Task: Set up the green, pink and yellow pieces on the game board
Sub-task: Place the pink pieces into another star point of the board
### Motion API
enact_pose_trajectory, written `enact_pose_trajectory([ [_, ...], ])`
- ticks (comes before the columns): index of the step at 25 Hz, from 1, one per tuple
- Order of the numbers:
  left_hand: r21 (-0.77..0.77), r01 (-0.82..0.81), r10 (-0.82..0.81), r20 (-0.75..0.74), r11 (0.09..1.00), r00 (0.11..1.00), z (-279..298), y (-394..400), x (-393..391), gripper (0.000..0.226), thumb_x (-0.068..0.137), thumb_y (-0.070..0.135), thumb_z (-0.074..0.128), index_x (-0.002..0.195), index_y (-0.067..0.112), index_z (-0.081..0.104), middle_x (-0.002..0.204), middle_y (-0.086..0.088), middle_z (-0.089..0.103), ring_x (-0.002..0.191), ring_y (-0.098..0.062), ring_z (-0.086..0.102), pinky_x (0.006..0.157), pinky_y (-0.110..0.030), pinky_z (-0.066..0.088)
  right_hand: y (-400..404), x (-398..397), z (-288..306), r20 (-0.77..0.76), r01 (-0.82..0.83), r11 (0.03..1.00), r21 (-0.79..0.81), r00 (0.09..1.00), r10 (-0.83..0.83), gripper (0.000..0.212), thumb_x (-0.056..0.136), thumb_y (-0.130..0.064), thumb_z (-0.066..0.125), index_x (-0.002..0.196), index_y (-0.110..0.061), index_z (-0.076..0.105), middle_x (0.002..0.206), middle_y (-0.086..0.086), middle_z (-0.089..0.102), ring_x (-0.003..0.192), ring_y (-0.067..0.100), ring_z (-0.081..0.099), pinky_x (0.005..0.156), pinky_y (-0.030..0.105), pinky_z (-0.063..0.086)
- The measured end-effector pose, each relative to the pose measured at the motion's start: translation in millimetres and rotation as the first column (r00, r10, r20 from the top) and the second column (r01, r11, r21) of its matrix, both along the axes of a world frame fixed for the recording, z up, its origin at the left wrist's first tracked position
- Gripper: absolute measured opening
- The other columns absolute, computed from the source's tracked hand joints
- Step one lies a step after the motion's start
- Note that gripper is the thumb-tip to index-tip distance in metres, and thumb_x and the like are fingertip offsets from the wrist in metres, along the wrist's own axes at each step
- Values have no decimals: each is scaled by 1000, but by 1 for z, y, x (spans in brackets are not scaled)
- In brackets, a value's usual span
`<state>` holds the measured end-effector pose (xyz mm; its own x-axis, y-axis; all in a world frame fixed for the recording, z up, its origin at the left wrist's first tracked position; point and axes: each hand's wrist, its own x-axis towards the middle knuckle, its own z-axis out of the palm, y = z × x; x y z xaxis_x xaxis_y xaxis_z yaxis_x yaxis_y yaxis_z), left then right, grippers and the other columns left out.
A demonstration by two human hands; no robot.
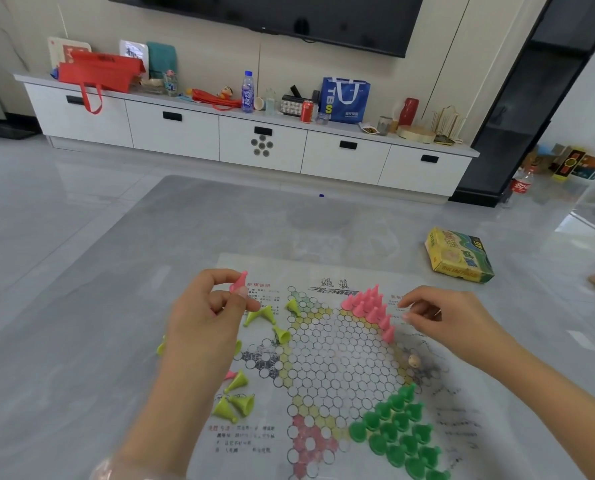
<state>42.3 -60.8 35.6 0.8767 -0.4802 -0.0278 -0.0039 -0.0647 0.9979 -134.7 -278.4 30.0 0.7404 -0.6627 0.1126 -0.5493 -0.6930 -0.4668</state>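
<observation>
A paper game board (327, 344) printed with circles lies on the grey table. My left hand (206, 313) pinches one pink piece (239, 283) above the board's left margin. A cluster of pink pieces (370, 306) stands upright at the board's upper right corner. Just right of that cluster hovers my right hand (438, 317), fingers curled, holding nothing I can see. Green pieces (400, 431) stand packed in the lower right corner. Yellow pieces (235, 398) lie tipped over along the left side, more (272, 318) near my left hand. One loose pink piece (230, 375) lies among them.
A yellow and green game box (459, 254) sits on the table at the right. A small beige bead (414, 360) rests on the board's right side. Beyond the table stands a white TV cabinet (240, 133) crowded with bags, bottles and cans.
</observation>
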Motion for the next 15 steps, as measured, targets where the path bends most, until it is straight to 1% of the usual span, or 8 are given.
enact_pose_trajectory([
  [2,-7,8,-8,2,1000,1000,1,1,0,11,90,24,51,84,31,57,60,15,68,60,-17,44,30,-5,33,7,2,17,78,3,1000,-22,997,-2,24,79,-14,67,75,-36,59,72,-11,65,72,3,61,66,6,47],
  [4,-28,10,-9,28,1000,1000,3,3,3,14,90,21,52,84,32,59,60,9,68,58,-15,42,34,-7,34,25,14,29,82,-45,999,-18,996,47,25,81,-16,65,73,-39,58,72,-12,65,73,-4,60,66,7,48],
  [7,-57,2,0,37,998,999,6,11,9,15,88,22,54,81,33,61,67,5,64,58,-13,42,50,-20,40,68,45,33,-8,-244,967,65,969,245,12,84,-21,59,87,-32,62,78,-19,62,69,-4,59,69,6,49],
  [9,-70,-12,12,1,997,1000,6,15,14,13,88,21,55,81,31,61,76,2,63,60,-12,44,54,-24,36,97,67,27,-74,-400,916,35,913,401,15,88,-23,54,99,-25,63,87,-17,62,73,-6,55,73,9,48],
  [11,-69,-26,23,-32,997,999,4,20,19,12,88,18,55,81,28,59,79,1,65,58,-10,45,54,-25,34,120,89,17,-92,-513,857,-46,857,508,17,89,-23,52,100,-21,65,94,-9,66,79,1,55,78,17,49],
  [13,-65,-28,23,-67,997,997,2,24,23,11,87,16,56,80,24,58,77,1,65,55,-9,44,54,-25,33,133,108,4,-124,-552,827,-107,833,540,17,87,-23,52,99,-19,64,95,-2,65,86,12,56,78,32,49],
  [14,-61,-26,21,-80,998,997,1,25,25,9,87,17,57,79,23,57,77,0,65,54,-9,44,53,-25,33,137,115,-2,-157,-551,827,-114,832,532,18,86,-25,53,99,-17,63,96,1,63,90,17,55,76,35,48],
  [15,-57,-26,21,-90,998,996,0,26,26,8,86,18,58,79,22,57,77,-1,64,53,-9,43,52,-25,32,140,122,-7,-198,-543,832,-112,833,517,21,86,-29,54,101,-16,61,97,3,62,93,19,53,75,34,46],
])
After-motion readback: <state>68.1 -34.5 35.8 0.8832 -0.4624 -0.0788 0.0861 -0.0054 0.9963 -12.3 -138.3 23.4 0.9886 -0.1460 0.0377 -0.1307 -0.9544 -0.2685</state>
